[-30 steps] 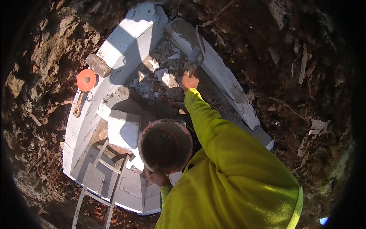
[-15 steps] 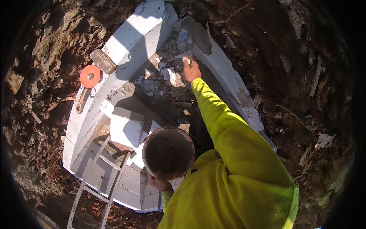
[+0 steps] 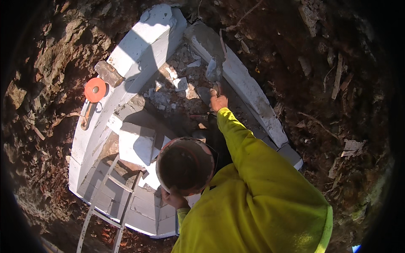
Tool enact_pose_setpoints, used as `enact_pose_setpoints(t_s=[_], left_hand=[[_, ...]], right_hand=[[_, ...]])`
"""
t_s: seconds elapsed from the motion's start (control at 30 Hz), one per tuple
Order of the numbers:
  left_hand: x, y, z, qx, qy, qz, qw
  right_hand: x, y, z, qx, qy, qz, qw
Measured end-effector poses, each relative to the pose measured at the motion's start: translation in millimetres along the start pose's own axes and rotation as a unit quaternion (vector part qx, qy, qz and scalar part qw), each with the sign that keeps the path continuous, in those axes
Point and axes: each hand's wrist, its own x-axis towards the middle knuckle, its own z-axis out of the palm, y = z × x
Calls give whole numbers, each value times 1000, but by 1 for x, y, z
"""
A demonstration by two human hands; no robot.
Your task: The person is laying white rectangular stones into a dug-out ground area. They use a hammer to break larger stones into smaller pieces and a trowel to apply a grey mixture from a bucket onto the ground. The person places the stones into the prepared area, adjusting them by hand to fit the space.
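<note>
My right hand (image 3: 218, 101) is closed round the handle of a trowel, beside the inner side of the right-hand block wall (image 3: 253, 92). The trowel's grey blade (image 3: 211, 71) points away from me, close to that wall's inner edge. Grey wet mortar (image 3: 204, 38) covers the far end of the wall's top. My left hand (image 3: 175, 199) grips the near rim of a round bucket (image 3: 168, 147) and holds it close to my body. The bucket's inside is dark, so how much it contains is hard to tell.
On the left wall (image 3: 86, 143) lie a brown stone block (image 3: 109, 74) and an orange disc-shaped reel (image 3: 95, 90). A metal ladder (image 3: 120, 181) leans at lower left, near a white block (image 3: 135, 145). Rubble (image 3: 179, 84) covers the pit floor; rough earth surrounds the walls.
My right hand has drawn back toward me, bringing the trowel off the mortared wall top to the wall's inner edge. My left hand keeps its grip on the bucket.
</note>
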Motion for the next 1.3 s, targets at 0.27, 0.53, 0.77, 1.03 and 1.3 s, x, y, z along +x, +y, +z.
enact_pose_setpoints(t_s=[0.27, 0.53, 0.77, 1.03, 1.3], left_hand=[[-8, -14, -28, 9, 38, -7, 999], [-36, -26, -39, -60, 95, -58, 992], [-47, -96, -76, -197, 198, -97, 955], [-55, -203, -123, -314, 267, -137, 901], [-83, -321, -163, -443, 371, -228, 784]], right_hand=[[56, -23, -10, 123, 4, -47, 991], [51, -10, -35, -163, -86, -93, 979], [-168, -46, -80, -410, -518, -153, 735], [-280, 74, 3, -616, -609, -334, 372], [-204, 61, 120, -582, -457, -423, 522]])
